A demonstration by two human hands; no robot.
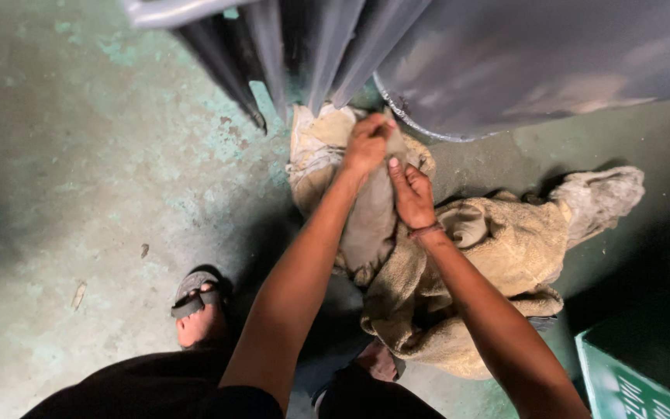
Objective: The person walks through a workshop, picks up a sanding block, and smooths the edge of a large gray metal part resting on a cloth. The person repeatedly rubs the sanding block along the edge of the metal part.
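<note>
Both hands, left hand [366, 143] and right hand [411, 194], grip a sack [374, 221] with closed fingers, above the rags [498, 256] on the floor [79, 194].

Dirty beige cloth [374, 221] (crumpled, worn) hangs bunched above 1 similar floor heap.

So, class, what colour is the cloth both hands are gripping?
Dirty beige-tan cloth, clearest in the head view.

A workshop or factory floor: stained green concrete floor [79, 155], grey metal machinery [521, 62] just beyond the fingers.
</note>
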